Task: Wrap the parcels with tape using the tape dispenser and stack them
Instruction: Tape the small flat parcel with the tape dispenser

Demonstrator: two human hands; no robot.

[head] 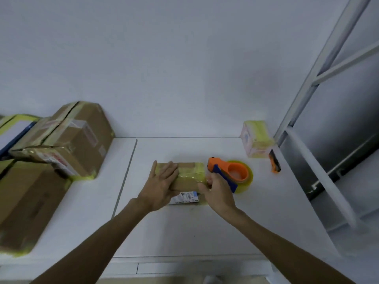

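— Tape (198, 171) is going across the parcel (185, 184) in the middle of the table (184, 232), and I am worrying about its right-hand end.

— Why? The left hand (162, 185) is lying flat on top, fingers straight and a little spread, pressing it down.

— It is pressing only the left half. The right hand (219, 193) is curling round the handle of the tape dispenser (231, 174), just at the parcel's right edge. If it is pulling hard there, a box that small could be sliding or tipping under the palm, I think.

— And the strip itself?

— It is looking wrinkled near that edge, so it may be sticking to itself or lifting instead of folding down the side. A slanted cut would be leaving a loose tail.

— And the stacking?

— The taped parcels (67, 144) are piling up at the left of the table, some sitting askew. One more laid on that lean might be bringing them down.
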